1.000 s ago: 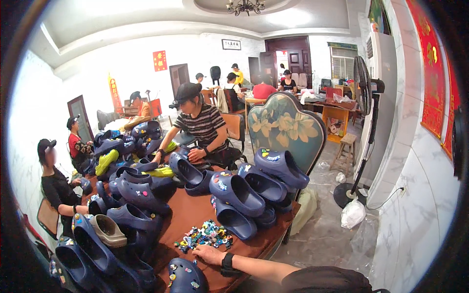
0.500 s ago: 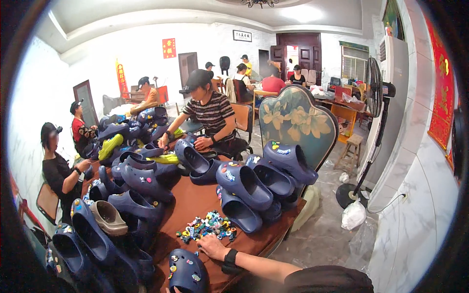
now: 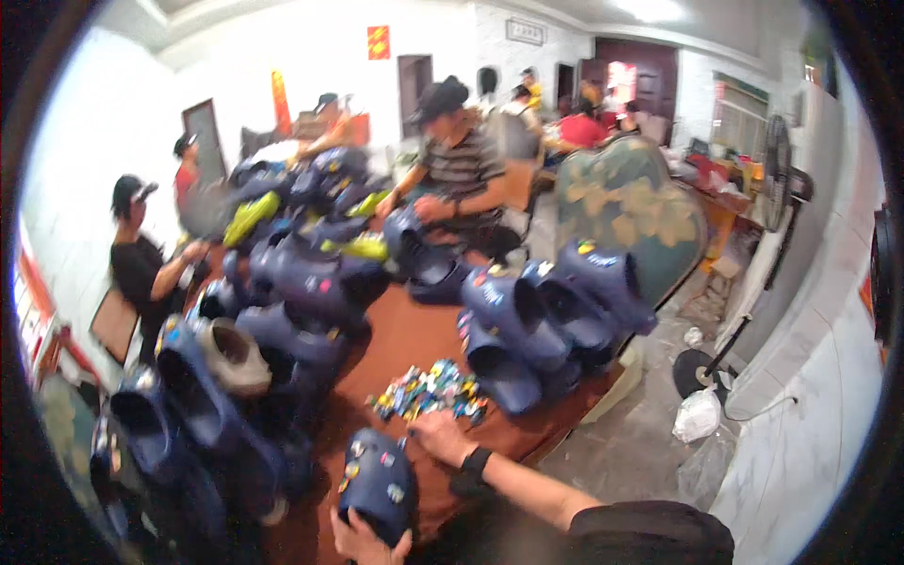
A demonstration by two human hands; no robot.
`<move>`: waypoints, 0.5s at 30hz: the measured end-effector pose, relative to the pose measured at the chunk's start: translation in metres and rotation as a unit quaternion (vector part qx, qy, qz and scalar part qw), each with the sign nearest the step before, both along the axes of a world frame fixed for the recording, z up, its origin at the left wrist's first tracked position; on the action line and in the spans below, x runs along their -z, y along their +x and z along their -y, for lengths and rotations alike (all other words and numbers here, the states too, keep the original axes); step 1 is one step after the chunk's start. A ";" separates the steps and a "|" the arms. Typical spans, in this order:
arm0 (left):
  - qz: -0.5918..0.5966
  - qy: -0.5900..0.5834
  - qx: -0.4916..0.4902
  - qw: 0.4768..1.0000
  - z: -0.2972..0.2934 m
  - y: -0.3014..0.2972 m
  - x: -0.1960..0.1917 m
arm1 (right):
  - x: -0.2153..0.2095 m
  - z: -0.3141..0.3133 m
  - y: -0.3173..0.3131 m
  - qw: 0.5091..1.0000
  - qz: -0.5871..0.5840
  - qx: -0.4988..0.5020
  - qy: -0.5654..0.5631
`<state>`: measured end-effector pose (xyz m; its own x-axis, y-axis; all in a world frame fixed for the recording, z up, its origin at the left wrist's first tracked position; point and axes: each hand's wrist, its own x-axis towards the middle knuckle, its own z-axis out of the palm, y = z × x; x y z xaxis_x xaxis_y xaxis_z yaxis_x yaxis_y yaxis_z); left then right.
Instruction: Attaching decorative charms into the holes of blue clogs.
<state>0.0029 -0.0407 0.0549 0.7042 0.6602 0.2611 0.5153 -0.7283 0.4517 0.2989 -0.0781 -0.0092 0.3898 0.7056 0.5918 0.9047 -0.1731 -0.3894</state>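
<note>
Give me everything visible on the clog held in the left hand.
The clog is dark blue, seemingly moulded foam, with a rounded toe and several small colourful charms on its upper. It sits in the grip of the left hand, near the picture's lower edge, toe pointing away from the person. Whether it touches the brown table is unclear; blur hides finer detail.

The dark blue, round-toed clog [image 3: 377,476] has yellow and white bits. The heap of tiny charms [image 3: 430,391] mixes blue, yellow, green and white. The flat tabletop [image 3: 405,330] is reddish brown. The big, curvy chair back [image 3: 626,202] is dull green with pale yellow flowers. One worker's shirt [image 3: 463,168] has dark and light stripes.
</note>
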 end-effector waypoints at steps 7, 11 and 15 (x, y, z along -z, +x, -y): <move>0.019 0.048 0.013 0.999 0.003 0.019 0.000 | -0.015 0.020 0.020 0.994 -0.107 0.018 0.005; 0.019 0.055 0.004 0.998 0.002 0.010 0.005 | -0.013 0.014 0.008 0.993 -0.112 0.017 -0.030; 0.018 0.049 0.013 0.999 0.003 0.004 0.013 | -0.032 0.010 -0.010 0.988 -0.150 -0.019 0.042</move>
